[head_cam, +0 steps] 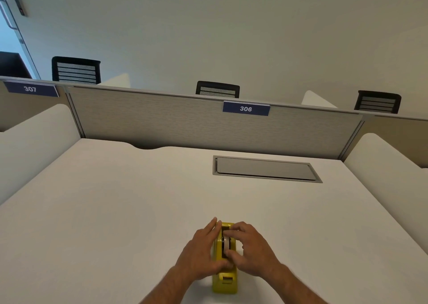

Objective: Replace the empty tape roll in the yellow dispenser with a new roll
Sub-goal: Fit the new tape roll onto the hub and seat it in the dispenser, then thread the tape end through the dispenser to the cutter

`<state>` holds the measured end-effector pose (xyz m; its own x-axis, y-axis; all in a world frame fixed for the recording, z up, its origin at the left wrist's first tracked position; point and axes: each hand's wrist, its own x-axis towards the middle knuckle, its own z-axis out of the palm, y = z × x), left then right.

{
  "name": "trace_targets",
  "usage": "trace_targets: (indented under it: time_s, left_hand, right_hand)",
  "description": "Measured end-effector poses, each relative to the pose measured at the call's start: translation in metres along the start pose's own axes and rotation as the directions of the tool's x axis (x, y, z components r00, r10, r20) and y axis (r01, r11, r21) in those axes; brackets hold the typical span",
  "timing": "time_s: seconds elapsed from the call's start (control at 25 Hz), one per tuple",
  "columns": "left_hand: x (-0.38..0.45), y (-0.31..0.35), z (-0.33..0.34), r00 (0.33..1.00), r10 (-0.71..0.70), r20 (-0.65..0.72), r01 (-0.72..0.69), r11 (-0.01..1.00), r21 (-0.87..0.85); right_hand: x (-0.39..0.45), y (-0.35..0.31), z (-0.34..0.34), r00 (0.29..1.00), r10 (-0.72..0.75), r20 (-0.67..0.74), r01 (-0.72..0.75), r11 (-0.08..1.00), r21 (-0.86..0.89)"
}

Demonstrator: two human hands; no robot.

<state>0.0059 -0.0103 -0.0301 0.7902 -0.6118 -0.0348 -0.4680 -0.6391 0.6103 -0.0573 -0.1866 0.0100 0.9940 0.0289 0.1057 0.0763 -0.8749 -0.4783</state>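
So the left hand (201, 252) is flat against the left side of the yellow tape dispenser (225, 280), fingers (212, 226) pretty much straight, thumb tucked in over the top. The dispenser sits on the white counter (115, 211), near the front edge. The right hand (252, 250) has its fingers curled and pinches the tape roll (225, 243) sitting in the dispenser's slot.

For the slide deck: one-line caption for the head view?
Left hand steadies the yellow plastic tape dispenser on the white desk while right hand fingers grip its roll.
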Motion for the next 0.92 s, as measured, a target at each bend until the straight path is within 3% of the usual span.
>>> trace_targets:
  time_s: [0.32, 0.64, 0.92]
  left_hand:
    - [-0.001, 0.009, -0.009, 0.999, -0.04, -0.025, 0.033, 0.975, -0.219]
    - [0.001, 0.014, -0.01, 0.992, -0.108, -0.061, 0.089, 0.962, -0.259]
    - [0.0, 0.02, -0.013, 0.989, -0.13, -0.066, 0.108, 0.957, -0.269]
  right_hand:
    - [0.003, 0.002, 0.002, 0.999, 0.013, -0.029, -0.013, 1.0, 0.007]
    - [0.014, -0.001, -0.007, 0.998, 0.019, -0.052, -0.016, 0.998, 0.056]
    - [0.019, -0.001, -0.018, 0.996, -0.068, 0.05, 0.072, 0.994, -0.077]
